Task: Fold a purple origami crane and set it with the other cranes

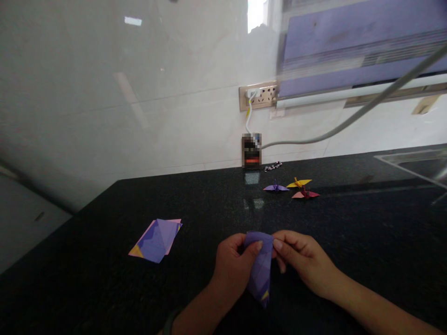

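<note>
A partly folded purple origami paper [260, 272] with a small yellow patch near its lower tip is held up between both hands. My left hand [232, 260] grips its left side, thumb pressed flat on the front. At the upper right corner, my right hand [300, 256] pinches the paper between thumb and fingers. The fingers behind the sheet are partly hidden. To the left on the counter lie flat sheets of purple and pink origami paper [157, 239], the top one creased and yellow at one corner.
Behind the hands stand a purple paper crane [276, 187], a yellow one [299, 183] and a red one [305, 194] on the black counter [209, 204]. A blurred device [252, 151] leans on the wall, cabled to a socket [258, 95]. A grey cable [324, 135] hangs across the right.
</note>
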Demonstrator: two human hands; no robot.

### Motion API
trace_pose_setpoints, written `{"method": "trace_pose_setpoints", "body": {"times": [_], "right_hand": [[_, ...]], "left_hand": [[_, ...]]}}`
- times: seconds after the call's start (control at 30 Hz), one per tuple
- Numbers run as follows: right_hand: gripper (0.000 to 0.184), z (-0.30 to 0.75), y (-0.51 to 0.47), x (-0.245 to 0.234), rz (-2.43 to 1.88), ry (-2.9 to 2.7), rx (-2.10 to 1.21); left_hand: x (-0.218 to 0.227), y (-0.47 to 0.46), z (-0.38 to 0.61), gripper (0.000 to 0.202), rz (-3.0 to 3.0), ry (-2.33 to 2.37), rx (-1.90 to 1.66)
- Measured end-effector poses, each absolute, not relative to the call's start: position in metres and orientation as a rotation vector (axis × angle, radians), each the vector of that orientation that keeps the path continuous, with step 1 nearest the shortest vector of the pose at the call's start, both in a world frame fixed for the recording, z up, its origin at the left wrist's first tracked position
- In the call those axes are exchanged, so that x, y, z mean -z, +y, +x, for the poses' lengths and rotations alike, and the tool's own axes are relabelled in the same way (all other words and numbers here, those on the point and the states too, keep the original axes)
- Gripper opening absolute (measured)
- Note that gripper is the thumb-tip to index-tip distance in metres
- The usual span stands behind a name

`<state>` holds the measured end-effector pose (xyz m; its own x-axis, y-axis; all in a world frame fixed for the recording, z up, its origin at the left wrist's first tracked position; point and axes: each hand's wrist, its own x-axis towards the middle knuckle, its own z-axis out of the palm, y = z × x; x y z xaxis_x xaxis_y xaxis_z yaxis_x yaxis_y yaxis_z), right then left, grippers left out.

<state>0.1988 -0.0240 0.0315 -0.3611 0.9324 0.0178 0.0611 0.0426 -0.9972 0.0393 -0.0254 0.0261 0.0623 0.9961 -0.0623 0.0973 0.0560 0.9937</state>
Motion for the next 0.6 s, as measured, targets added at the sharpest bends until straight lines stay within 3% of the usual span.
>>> {"method": "trace_pose_setpoints", "body": {"times": [0.6], "right_hand": [[0.023, 0.1974, -0.024, -0.0331, -1.101, -1.478, -1.445]], "left_hand": [[-0.0274, -0.0278, 0.0408, 0.021, 1.267, 1.237, -1.012]]}}
